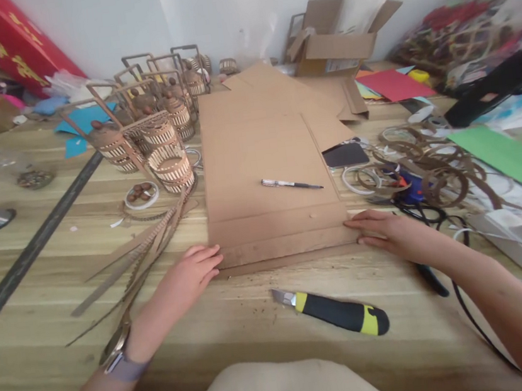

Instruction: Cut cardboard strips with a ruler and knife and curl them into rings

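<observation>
Cardboard strip (291, 246) lies across the near end of the sheet (248, 165), fingers of left hand (191, 270) and right hand (392, 234) pinching its ends; uneven pressure could skew it, the bare-bladed knife (335, 312) nick skin.

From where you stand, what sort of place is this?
Probably a small craft workshop: cardboard sheets, a utility knife and handled, basket-like pieces share one wooden table.
</observation>
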`<state>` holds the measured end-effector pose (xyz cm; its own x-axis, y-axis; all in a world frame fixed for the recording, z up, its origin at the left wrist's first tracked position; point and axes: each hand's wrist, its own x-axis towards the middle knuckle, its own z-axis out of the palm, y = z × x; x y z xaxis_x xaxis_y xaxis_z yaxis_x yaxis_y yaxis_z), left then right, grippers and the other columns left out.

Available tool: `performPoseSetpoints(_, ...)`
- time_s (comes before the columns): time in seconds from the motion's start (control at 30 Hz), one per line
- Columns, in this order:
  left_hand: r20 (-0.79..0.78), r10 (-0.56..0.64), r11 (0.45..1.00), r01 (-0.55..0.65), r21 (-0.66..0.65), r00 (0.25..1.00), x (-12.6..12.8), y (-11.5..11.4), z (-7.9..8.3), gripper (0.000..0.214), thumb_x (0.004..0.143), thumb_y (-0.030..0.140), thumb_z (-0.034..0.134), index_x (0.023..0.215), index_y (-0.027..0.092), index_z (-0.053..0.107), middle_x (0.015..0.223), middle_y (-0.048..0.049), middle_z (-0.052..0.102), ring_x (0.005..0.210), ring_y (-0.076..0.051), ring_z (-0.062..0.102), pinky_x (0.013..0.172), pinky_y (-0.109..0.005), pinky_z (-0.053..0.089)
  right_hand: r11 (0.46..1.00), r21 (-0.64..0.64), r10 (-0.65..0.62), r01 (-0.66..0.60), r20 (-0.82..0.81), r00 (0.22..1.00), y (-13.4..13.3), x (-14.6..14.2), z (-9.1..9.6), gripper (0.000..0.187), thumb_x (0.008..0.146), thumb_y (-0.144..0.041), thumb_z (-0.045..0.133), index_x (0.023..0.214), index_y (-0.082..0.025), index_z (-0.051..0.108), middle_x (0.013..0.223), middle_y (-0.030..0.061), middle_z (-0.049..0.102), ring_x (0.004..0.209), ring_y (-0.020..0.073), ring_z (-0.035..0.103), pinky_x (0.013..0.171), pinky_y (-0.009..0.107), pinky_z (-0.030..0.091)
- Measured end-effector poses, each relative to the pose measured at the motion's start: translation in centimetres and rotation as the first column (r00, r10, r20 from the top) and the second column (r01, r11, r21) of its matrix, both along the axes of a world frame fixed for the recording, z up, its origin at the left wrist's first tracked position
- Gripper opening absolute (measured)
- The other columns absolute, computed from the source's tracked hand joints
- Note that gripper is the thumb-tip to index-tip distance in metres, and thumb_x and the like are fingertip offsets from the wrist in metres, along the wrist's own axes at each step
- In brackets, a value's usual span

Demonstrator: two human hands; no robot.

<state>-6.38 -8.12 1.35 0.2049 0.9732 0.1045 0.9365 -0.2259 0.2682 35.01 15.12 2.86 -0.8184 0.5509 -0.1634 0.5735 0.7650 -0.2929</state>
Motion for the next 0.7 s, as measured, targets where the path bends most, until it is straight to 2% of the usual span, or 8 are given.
performPoseSetpoints(0.23, -0.013, -0.037, 0.998, 0.038, 0.055, 0.999, -0.4, 0.1, -0.8, 0.035, 0.102, 0.029, 0.042, 0.117, 0.018, 0.072, 0.120, -0.0087, 0.072, 0.113, -0.025, 0.062, 0.097, -0.043, 0.053, 1.000, 0.004, -0.021, 0.021, 0.033, 0.999, -0.7, -0.4, 0.9, 0.043, 0.090, -0.034, 0.046, 0.126, -0.022, 0.065, 0.128, 0.0124, 0.064, 0.115, 0.0282, 0.062, 0.099, 0.044, 0.051)
performPoseSetpoints(0.53, -0.010, -0.043, 0.997, 0.043, 0.061, 0.999, -0.1, 0.0, -1.3, 0.037, 0.102, 0.032, 0.041, 0.116, 0.020, 0.072, 0.121, -0.0081, 0.071, 0.111, -0.024, 0.062, 0.096, -0.042, 0.053, 1.000, 0.013, -0.010, 0.010, 0.020, 1.000, -0.7, 0.0, 0.9, 0.041, 0.088, -0.031, 0.048, 0.125, -0.024, 0.065, 0.125, 0.0107, 0.065, 0.109, 0.0262, 0.064, 0.096, 0.043, 0.052)
performPoseSetpoints(0.7, -0.004, -0.065, 0.997, 0.066, 0.034, 0.998, 0.1, 0.1, -1.2, 0.034, 0.101, 0.030, 0.044, 0.118, 0.019, 0.072, 0.120, -0.0082, 0.072, 0.113, -0.025, 0.061, 0.097, -0.042, 0.052, 1.000, 0.018, -0.006, 0.005, 0.046, 0.999, -0.7, 0.1, 1.0, 0.041, 0.089, -0.031, 0.047, 0.124, -0.020, 0.066, 0.123, 0.0126, 0.065, 0.110, 0.0271, 0.064, 0.096, 0.043, 0.051)
